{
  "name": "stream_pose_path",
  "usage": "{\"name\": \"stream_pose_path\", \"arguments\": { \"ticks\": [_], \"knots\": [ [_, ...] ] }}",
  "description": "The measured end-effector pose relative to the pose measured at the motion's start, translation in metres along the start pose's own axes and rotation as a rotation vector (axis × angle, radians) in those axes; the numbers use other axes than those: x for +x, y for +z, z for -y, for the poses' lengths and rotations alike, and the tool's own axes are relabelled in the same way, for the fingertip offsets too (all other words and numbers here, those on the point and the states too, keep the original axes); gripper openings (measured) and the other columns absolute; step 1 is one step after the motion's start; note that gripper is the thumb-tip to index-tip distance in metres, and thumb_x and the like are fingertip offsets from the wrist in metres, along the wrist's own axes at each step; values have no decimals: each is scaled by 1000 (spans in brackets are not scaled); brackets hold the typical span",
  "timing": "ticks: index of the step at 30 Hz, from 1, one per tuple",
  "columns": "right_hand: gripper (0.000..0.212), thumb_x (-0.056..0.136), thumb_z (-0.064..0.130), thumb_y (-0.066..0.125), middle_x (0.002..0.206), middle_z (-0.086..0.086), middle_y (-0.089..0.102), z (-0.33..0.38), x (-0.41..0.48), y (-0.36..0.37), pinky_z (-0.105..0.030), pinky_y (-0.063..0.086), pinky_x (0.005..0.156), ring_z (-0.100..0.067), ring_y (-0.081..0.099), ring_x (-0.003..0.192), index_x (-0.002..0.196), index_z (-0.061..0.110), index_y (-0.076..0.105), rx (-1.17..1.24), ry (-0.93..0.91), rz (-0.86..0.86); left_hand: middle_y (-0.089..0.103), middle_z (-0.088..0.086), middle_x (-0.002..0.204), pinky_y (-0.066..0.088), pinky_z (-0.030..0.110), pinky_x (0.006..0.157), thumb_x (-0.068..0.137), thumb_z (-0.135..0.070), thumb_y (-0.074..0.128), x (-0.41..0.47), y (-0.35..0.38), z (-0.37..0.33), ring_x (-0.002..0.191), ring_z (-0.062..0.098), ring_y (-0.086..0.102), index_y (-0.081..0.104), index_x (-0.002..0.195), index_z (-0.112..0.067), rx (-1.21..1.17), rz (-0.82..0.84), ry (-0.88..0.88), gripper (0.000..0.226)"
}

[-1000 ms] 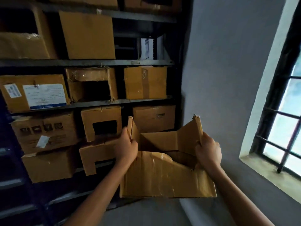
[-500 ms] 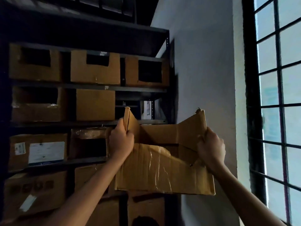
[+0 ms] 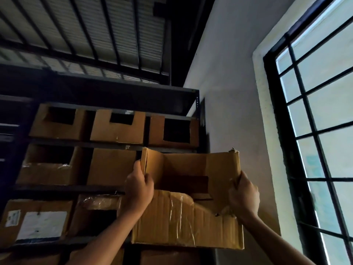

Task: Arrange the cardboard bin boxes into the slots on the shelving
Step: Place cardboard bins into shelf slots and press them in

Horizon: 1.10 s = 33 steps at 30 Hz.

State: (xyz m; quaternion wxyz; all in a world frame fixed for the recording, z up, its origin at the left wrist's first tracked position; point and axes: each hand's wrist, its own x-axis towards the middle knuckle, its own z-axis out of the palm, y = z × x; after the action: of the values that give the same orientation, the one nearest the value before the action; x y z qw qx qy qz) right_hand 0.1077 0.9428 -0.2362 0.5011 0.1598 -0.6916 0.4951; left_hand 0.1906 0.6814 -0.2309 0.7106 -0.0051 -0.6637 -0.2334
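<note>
I hold an open-topped cardboard bin box (image 3: 183, 222) with a torn, taped front wall up in front of the dark metal shelving (image 3: 114, 145). My left hand (image 3: 138, 190) grips its left side flap, my right hand (image 3: 244, 196) grips its right wall. The box hangs in the air before the right-hand end of the second shelf level, covering the slot there. Three cut-out bin boxes (image 3: 117, 127) fill the top row.
More cardboard boxes (image 3: 111, 167) sit on the lower shelf levels, one with a white label (image 3: 41, 225). A white wall (image 3: 229, 104) runs right beside the shelving. A barred window (image 3: 321, 131) is at the far right. A corrugated ceiling (image 3: 86, 29) is overhead.
The held box has risen from the lower shelf levels to the second level from the top, and my view has tilted upward to the ceiling. Both hands keep their grip.
</note>
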Motion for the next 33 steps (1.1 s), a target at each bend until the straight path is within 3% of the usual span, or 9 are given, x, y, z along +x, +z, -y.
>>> {"name": "stream_pose_path", "arguments": {
  "ticks": [7, 13, 17, 21, 25, 28, 31, 33],
  "knots": [
    [18, 94, 8, 55, 75, 8, 56, -23, 32, 38, -21, 37, 48, -1, 48, 56, 111, 8, 61, 39, -27, 19, 55, -11, 73, 43, 12, 45, 86, 3, 63, 22, 34, 16, 59, -1, 56, 57, 107, -7, 0, -27, 47, 24],
    [19, 94, 9, 52, 75, 6, 53, -35, 65, 86, -21, 33, 47, -2, 44, 56, 112, 8, 58, 36, -24, 51, 60, -3, 81, 49, 17, 53, 86, 2, 63, 53, 82, 64, 67, 10, 64, 54, 109, -8, 14, -9, 45, 26],
    [28, 95, 11, 51, 84, 3, 57, -52, 82, 131, -27, 44, 55, -15, 54, 65, 122, 10, 55, 59, -6, 65, 59, -2, 81, 55, 28, 54, 86, 0, 62, 65, 113, 97, 66, 15, 64, 53, 108, -10, 66, -11, 57, 27],
    [27, 97, 14, 51, 91, -1, 61, -72, 94, 171, -29, 45, 57, -19, 57, 72, 124, 9, 55, 75, 3, 70, 54, -8, 77, 46, 20, 51, 85, 3, 63, 71, 137, 118, 61, 8, 59, 53, 103, -12, 103, -7, 22, 26],
    [23, 99, 18, 50, 89, -3, 62, -90, 111, 203, -39, 54, 58, -22, 61, 73, 120, 11, 54, 84, 16, 60, 52, -10, 79, 40, 14, 49, 88, -1, 62, 74, 156, 132, 61, 2, 56, 52, 113, -12, 103, 40, 46, 29],
    [22, 99, 18, 50, 90, -1, 61, -102, 120, 227, -36, 54, 57, -18, 60, 71, 120, 11, 52, 41, 8, 102, 53, -8, 83, 38, 13, 49, 90, -3, 62, 75, 168, 154, 62, 2, 55, 49, 121, -10, 139, 62, 49, 34],
    [27, 100, 21, 48, 97, -7, 65, -108, 126, 256, -37, 54, 59, -21, 62, 74, 126, 11, 45, -33, -63, 114, 60, 2, 95, 47, 17, 56, 91, -2, 60, 81, 182, 182, 75, 15, 65, 44, 132, -8, 113, 62, 12, 44],
    [44, 101, 24, 46, 108, -13, 66, -109, 128, 274, -36, 52, 59, -26, 66, 82, 141, 12, 32, -8, -107, 106, 61, 11, 113, 55, 26, 66, 90, 0, 60, 84, 191, 194, 89, 21, 67, 35, 144, -6, 110, 60, 10, 60]
  ]
}}
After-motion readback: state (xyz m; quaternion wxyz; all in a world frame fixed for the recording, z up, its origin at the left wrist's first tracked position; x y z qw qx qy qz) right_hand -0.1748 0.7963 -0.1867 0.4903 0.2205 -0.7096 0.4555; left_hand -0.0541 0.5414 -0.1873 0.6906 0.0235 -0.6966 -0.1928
